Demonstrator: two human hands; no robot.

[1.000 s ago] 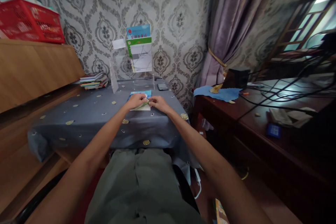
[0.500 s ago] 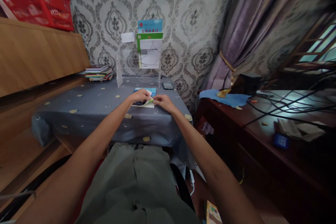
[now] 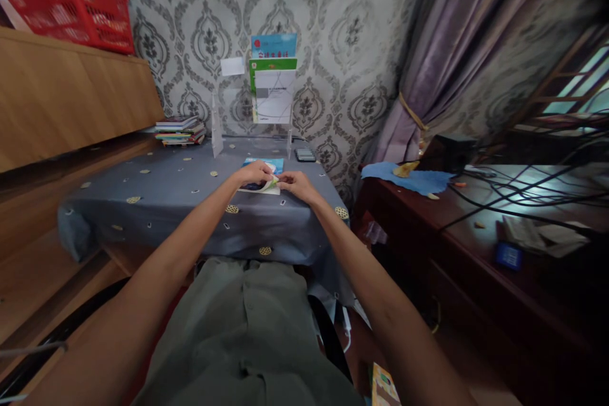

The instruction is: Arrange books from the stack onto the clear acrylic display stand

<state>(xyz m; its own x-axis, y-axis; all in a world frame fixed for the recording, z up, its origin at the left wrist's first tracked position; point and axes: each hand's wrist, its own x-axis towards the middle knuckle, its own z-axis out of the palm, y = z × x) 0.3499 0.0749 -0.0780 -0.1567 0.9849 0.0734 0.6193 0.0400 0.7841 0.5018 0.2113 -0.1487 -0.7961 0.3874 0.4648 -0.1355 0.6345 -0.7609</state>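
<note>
Both my arms reach out over a table covered with a grey dotted cloth [image 3: 157, 193]. My left hand [image 3: 254, 173] and my right hand [image 3: 293, 183] meet over a small white and green paper piece [image 3: 272, 186], pinching it between the fingertips. The piece lies on a booklet with a blue cover [image 3: 278, 165] flat on the cloth. My fingers hide most of the paper.
A clear stand with leaflets [image 3: 273, 79] stands at the table's back, a dark phone-like device [image 3: 305, 154] beside it. Stacked books [image 3: 179, 130] lie back left. A red basket [image 3: 66, 6] tops a wooden cabinet. At right, a dark desk [image 3: 466, 228] carries cables and a blue cloth [image 3: 404, 176].
The view has shifted slightly since a second ago. My hands stay together on the paper piece, with only small finger movement.
</note>
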